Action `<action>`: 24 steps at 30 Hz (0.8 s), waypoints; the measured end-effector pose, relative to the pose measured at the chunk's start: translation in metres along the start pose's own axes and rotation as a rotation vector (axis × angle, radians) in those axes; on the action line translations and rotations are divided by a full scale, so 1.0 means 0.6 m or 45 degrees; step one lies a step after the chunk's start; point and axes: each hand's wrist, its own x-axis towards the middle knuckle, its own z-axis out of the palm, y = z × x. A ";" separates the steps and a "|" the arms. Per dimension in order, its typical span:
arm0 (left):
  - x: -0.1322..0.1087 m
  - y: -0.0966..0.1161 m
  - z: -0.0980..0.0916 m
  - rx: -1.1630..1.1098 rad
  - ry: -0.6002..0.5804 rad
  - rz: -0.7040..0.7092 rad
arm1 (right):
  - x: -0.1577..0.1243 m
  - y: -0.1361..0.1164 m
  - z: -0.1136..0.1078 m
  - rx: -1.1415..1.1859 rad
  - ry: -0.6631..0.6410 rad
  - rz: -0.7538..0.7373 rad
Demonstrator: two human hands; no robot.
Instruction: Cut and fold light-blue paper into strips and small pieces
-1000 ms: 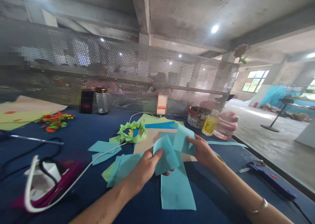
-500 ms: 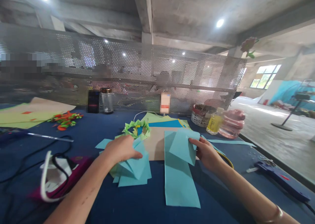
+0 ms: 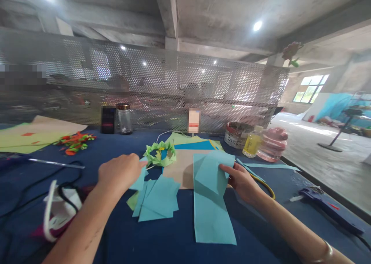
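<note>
My right hand (image 3: 242, 179) pinches the right edge of a light blue paper piece (image 3: 211, 175). That piece lies over a longer light blue paper strip (image 3: 213, 221). My left hand (image 3: 123, 173) is closed, its fingertips hidden behind the hand, with another light blue paper sheet (image 3: 140, 181) at its right side. Just beside that sheet, several cut light blue paper squares (image 3: 159, 200) lie in a loose fanned pile. A green folded-paper ring (image 3: 171, 159) sits right of my left hand, on a beige sheet (image 3: 185, 165).
Scissors with a yellow handle (image 3: 265, 184) lie beside my right hand. A dark blue glue gun (image 3: 330, 210) is at the right. A yellow bottle (image 3: 251, 143), a pink bottle (image 3: 272, 145) and a glass jar (image 3: 125, 121) stand farther back. Red-green paper bits (image 3: 75, 140) lie left.
My left hand has moved left off the pile of blue squares, leaving the pile uncovered. My right hand keeps its grip on the paper piece, which has shifted slightly left.
</note>
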 end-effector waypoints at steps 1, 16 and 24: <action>-0.001 0.003 -0.006 -0.026 0.081 -0.051 | 0.001 0.001 0.000 0.015 -0.003 -0.018; -0.056 0.147 0.097 -2.082 -0.689 0.369 | -0.033 -0.005 0.043 0.348 -0.089 -0.060; -0.060 0.159 0.114 -2.358 -0.753 0.192 | -0.048 0.000 0.049 0.302 -0.192 -0.018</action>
